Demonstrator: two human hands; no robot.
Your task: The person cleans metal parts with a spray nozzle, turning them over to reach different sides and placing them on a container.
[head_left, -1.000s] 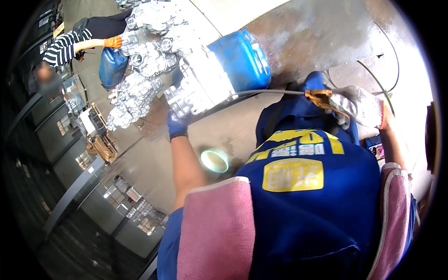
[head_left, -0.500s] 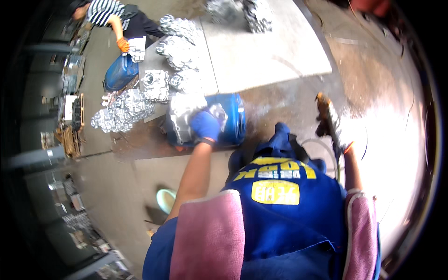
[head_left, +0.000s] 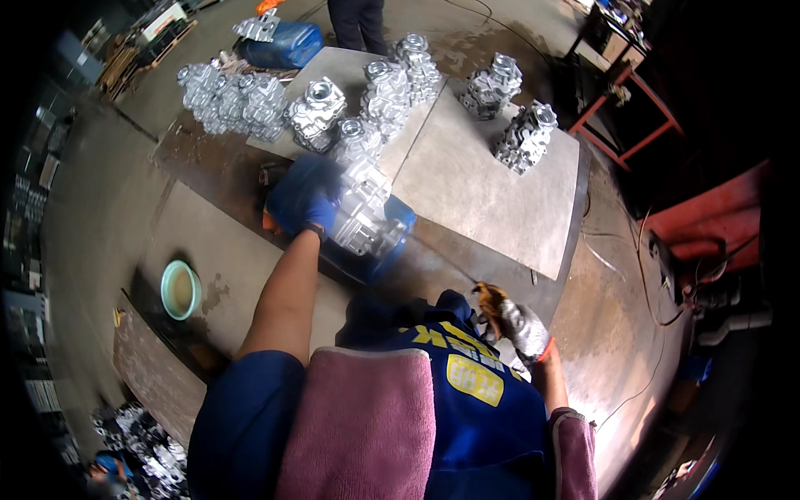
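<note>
A silver metal casting [head_left: 360, 212] rests on a blue plastic barrel [head_left: 392, 265] lying on its side in front of me. My left hand [head_left: 321, 215], in a blue glove, grips the casting's left side; motion blurs its fingers. My right hand [head_left: 521, 329], in a silvery glove with an orange cuff, is closed round a brown, worn-looking hand tool [head_left: 490, 302]. From the tool a thin shaft [head_left: 446, 260] reaches toward the casting's lower right end. Blur hides whether its tip touches the metal.
Several silver castings [head_left: 317, 115] stand beyond the barrel, some on a pale sheet [head_left: 492, 200]. A second blue barrel [head_left: 287, 46] lies far left, near an orange-gloved hand [head_left: 268, 7]. Another person's legs [head_left: 358, 23] stand behind. A green basin [head_left: 181, 290] holds cloudy liquid; a red frame [head_left: 625, 125] stands right.
My view has swung to the right. The tool in my right hand has come in from the right, its shaft now toward the casting. My left hand has shifted to the casting's left side.
</note>
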